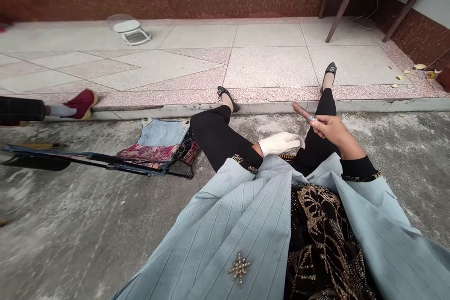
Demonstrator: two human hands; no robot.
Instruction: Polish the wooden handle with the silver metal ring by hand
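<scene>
I sit resting: my left hand in a white cloth glove lies flat on my lap, empty; my bare right hand hovers just right, fingers half-curled, holding nothing; next needs something within reach

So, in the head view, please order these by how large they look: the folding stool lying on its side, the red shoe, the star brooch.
1. folding stool
2. red shoe
3. star brooch

The brooch sits much nearer the camera, so it looks larger than it really is.
</scene>
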